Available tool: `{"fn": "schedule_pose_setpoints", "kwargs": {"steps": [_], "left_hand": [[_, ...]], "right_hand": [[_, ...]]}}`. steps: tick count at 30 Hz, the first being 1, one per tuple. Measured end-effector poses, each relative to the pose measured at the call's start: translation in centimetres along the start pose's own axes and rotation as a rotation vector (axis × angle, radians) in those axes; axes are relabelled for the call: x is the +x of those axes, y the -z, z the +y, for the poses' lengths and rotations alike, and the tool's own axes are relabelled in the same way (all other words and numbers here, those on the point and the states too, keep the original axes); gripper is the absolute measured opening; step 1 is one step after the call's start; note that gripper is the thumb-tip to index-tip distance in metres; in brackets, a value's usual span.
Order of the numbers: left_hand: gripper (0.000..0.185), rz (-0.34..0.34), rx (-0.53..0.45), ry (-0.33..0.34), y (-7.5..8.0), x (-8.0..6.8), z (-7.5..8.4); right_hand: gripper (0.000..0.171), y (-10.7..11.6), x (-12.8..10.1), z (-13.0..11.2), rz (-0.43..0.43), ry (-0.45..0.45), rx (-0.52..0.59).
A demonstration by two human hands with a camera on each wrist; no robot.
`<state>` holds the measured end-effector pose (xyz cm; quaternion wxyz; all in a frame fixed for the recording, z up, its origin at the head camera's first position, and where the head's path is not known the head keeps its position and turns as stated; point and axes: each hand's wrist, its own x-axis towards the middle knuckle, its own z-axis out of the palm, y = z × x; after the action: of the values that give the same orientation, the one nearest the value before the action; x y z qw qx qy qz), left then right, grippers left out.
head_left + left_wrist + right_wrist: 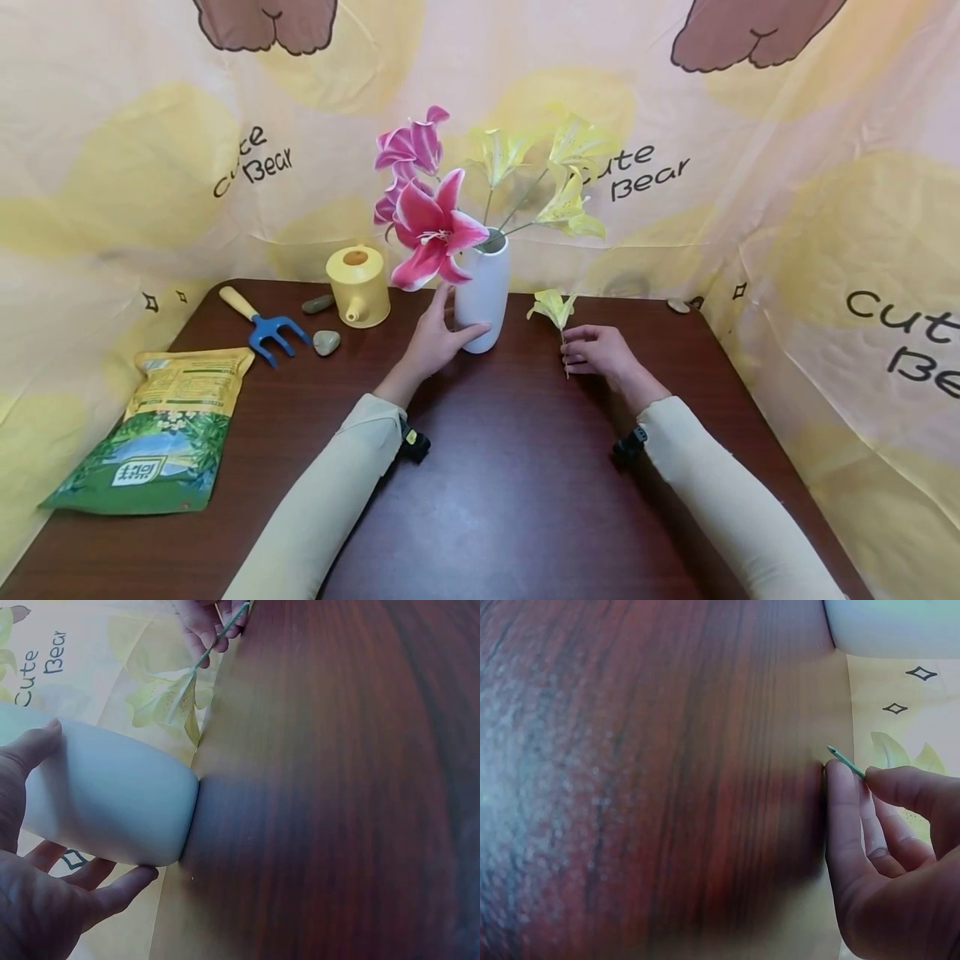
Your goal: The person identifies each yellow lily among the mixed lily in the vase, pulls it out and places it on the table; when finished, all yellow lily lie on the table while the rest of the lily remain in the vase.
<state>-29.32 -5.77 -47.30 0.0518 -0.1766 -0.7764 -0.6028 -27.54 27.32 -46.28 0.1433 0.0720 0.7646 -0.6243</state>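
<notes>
A white vase [482, 300] stands upright on the table, holding several artificial lilies. Pink lilies [435, 231] lean left out of its mouth, yellow lilies [572, 200] lean right. My left hand [435, 337] grips the lower part of the vase, thumb on the near side and fingers round its left. In the left wrist view, the vase [112, 795] sits between thumb and fingers. To the right of the vase, my right hand [600, 354] pinches the green stem [846, 762] of a single yellow lily [553, 308] between thumb and fingers, bloom up, apart from the vase.
At the left lie a green and yellow bag [161, 433], a blue hand fork [276, 333] and grey stones [326, 342]. A yellow watering can [358, 287] stands behind them. Another stone [678, 306] lies at the back right. Printed cloth [847, 250] surrounds the table [487, 500].
</notes>
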Motion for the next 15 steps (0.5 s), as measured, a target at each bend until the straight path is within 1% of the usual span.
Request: {"fn": "schedule_pose_setpoints", "kwargs": {"steps": [9,12,15], "left_hand": [[0.086,0.003,-0.003,0.0,0.06,0.11,0.03],[0.086,0.005,-0.007,0.005,0.05,0.07,0.04],[0.088,0.003,-0.007,0.012,0.03,-0.02,0.02]], "right_hand": [[0.045,-0.07,-0.08,0.01,0.041,-0.001,-0.026],[0.043,-0.01,-0.12,0.06,0.067,0.006,-0.05],[0.043,-0.09,-0.51,-0.32,0.092,0.036,-0.04]]}}
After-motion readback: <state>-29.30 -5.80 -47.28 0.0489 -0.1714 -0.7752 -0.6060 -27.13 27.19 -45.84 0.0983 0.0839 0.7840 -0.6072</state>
